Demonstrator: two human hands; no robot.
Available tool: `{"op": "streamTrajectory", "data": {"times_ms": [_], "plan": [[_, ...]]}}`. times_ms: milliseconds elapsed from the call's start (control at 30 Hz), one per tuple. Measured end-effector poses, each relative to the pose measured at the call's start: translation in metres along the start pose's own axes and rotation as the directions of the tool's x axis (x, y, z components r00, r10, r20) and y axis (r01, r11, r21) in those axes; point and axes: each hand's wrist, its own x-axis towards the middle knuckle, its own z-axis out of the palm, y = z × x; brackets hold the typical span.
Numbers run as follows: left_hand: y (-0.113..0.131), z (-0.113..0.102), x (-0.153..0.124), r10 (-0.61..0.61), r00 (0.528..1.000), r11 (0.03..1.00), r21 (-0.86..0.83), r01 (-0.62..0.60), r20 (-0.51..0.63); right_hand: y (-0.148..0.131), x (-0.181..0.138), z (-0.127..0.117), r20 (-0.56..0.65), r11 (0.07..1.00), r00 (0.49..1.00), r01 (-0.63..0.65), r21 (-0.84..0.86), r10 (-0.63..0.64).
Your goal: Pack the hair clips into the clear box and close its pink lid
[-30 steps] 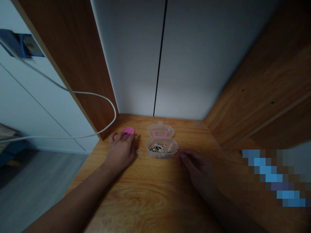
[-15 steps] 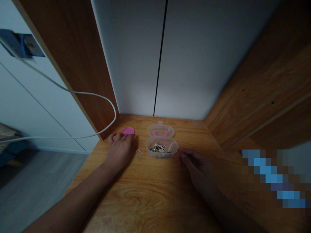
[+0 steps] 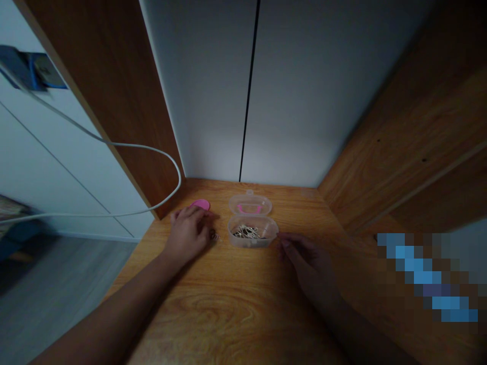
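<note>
A small clear plastic box (image 3: 252, 235) with its lid (image 3: 250, 205) folded back stands on the wooden desk (image 3: 236, 299); several small metal clips lie inside. My left hand (image 3: 188, 234) rests palm down left of the box, fingers loosely curled beside some tiny rings (image 3: 215, 236). A pink oval piece (image 3: 201, 204) lies just beyond its fingertips. My right hand (image 3: 306, 261) lies at the box's right front corner, fingers close together and nearly touching it, with nothing visible in them.
The desk sits in a nook with a white back wall (image 3: 251, 91) and wooden side panels (image 3: 411, 132). A white cable (image 3: 152, 148) hangs in a loop at the left from a blue socket block (image 3: 28, 71). Grey floor (image 3: 49, 294) lies beyond the desk's left edge.
My left hand has drawn back off the pink oval piece, leaving it uncovered, and now sits nearer the tiny rings. My right hand has hardly moved.
</note>
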Motion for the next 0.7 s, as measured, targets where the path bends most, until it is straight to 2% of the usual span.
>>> {"op": "streamTrajectory", "data": {"times_ms": [100, 233, 367, 467, 533, 567, 700], "plan": [[-0.005, 0.004, -0.001, -0.120, 0.988, 0.975, 0.177, 0.136, -0.101, 0.002, -0.001, 0.000, 0.009, 1.000, 1.000, 0.001, 0.020, -0.001], [-0.011, 0.013, -0.004, -0.180, 0.975, 0.930, 0.300, 0.211, -0.127, 0.001, -0.001, 0.000, 0.014, 1.000, 1.000, 0.000, 0.016, 0.000], [-0.018, 0.020, -0.005, -0.224, 0.966, 0.922, 0.295, 0.253, -0.127, -0.001, 0.000, 0.001, 0.004, 1.000, 1.000, 0.004, 0.020, -0.004], [-0.020, 0.020, -0.001, -0.244, 0.956, 0.937, 0.213, 0.276, -0.165, -0.002, 0.000, 0.001, -0.003, 1.000, 1.000, 0.000, 0.018, 0.000], [-0.019, 0.016, 0.001, -0.213, 0.951, 0.968, 0.087, 0.237, -0.224, -0.001, 0.000, 0.001, -0.002, 1.000, 1.000, 0.006, 0.012, -0.006], [-0.016, 0.014, 0.003, -0.172, 0.950, 0.983, 0.012, 0.181, -0.260, 0.000, 0.000, 0.001, -0.002, 1.000, 1.000, 0.013, 0.006, -0.013], [0.001, 0.003, 0.001, 0.064, 0.925, 0.968, -0.203, -0.149, -0.374, 0.005, 0.000, -0.002, -0.034, 0.996, 0.998, 0.050, -0.070, -0.052]]}}
